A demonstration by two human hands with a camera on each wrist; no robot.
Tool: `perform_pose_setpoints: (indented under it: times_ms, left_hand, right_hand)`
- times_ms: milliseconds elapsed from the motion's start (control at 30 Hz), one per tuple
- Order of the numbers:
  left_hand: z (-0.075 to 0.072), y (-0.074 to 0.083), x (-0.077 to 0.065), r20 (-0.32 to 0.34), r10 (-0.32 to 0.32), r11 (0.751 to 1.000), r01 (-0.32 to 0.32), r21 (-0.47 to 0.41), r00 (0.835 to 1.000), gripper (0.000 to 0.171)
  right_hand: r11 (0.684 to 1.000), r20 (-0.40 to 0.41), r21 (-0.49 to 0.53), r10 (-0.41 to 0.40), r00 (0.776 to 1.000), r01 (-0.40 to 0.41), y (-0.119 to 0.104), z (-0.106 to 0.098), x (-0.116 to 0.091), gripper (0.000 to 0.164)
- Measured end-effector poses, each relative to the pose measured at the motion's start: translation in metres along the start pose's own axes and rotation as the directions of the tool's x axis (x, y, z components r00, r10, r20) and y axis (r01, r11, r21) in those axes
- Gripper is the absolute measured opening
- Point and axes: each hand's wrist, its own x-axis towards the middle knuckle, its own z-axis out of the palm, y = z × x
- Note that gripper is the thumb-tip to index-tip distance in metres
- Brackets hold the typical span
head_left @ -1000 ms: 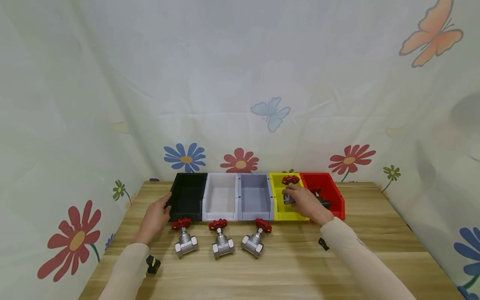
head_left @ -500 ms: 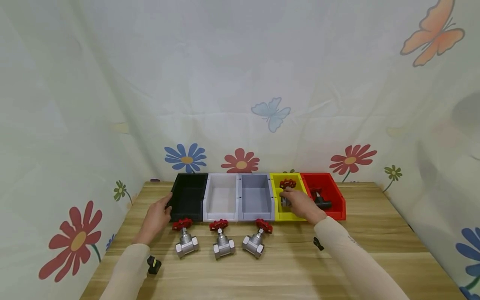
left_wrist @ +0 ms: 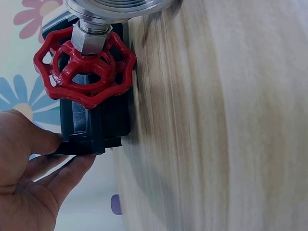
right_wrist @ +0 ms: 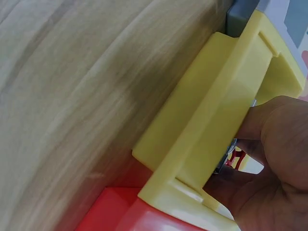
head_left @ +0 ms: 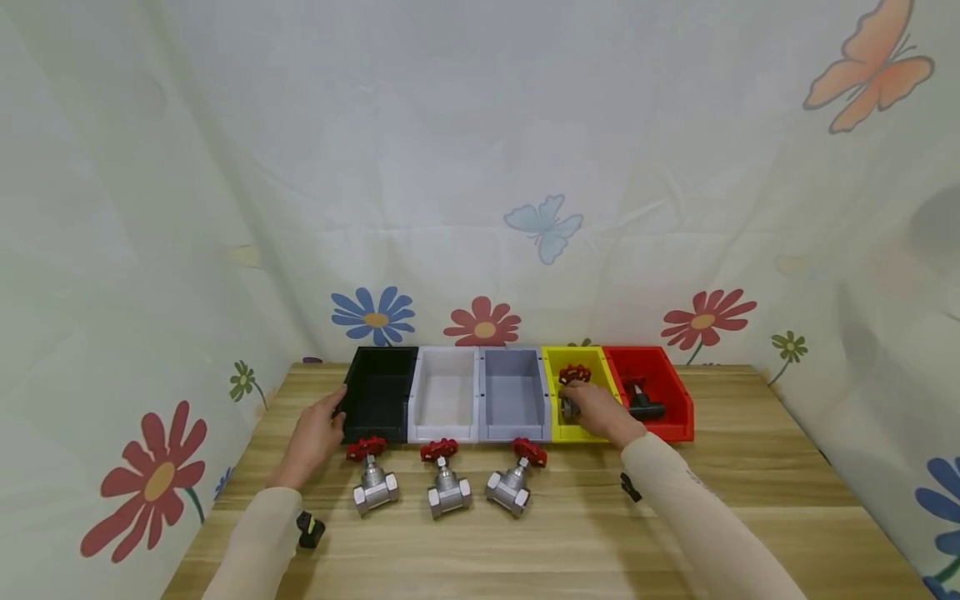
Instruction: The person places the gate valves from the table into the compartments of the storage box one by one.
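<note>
My left hand [head_left: 313, 435] is at the left wall of the black bin [head_left: 375, 400], its thumb at the rim and its fingers against the outer side. In the yellow bin [head_left: 587, 432] my right hand [head_left: 600, 410] grips a metal valve with a red handwheel [head_left: 574, 374]. That valve's body is mostly hidden behind the fingers and the bin's front wall in the right wrist view. Three more steel valves with red handwheels lie in front of the bins: a left one [head_left: 375, 487], a middle one [head_left: 448, 493] and a right one [head_left: 508, 489].
Between the black and yellow bins stand a white bin [head_left: 444, 400] and a grey bin [head_left: 512, 400]. At the right end, a red bin [head_left: 678, 408] holds a black fitting with a red part [head_left: 645, 407]. A printed curtain [head_left: 420, 167] hangs behind the wooden table [head_left: 450, 558].
My right hand has moved slightly left and lower into the yellow bin with the valve, uncovering more of the red bin's contents. My left hand has stayed at the black bin.
</note>
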Motion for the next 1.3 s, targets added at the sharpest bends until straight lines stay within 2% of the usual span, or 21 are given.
perform_pose_setpoints:
  times_ms: [167, 833, 967, 1300]
  left_hand:
    - [0.001, 0.001, 0.000, -0.009, 0.018, 1.000, -0.019, -0.007, 1.000, 0.051]
    - [0.004, 0.003, 0.002, -0.012, 0.005, 1.000, -0.005, 0.019, 1.000, 0.051]
    - [0.003, 0.002, 0.002, -0.018, -0.002, 1.000, 0.002, 0.018, 1.000, 0.051]
    - [0.001, 0.005, 0.002, -0.012, -0.027, 0.999, 0.027, 0.017, 1.000, 0.050]
  right_hand:
    - [1.000, 0.023, -0.013, 0.023, 0.999, -0.022, -0.001, 0.001, 0.000, 0.048]
    - [1.000, 0.029, -0.012, 0.021, 0.999, -0.021, -0.001, 0.000, 0.000, 0.047]
    - [1.000, 0.001, 0.008, 0.028, 1.000, -0.028, -0.004, -0.005, -0.004, 0.047]
    - [1.000, -0.070, -0.019, -0.002, 0.998, 0.001, -0.009, -0.019, -0.016, 0.047]
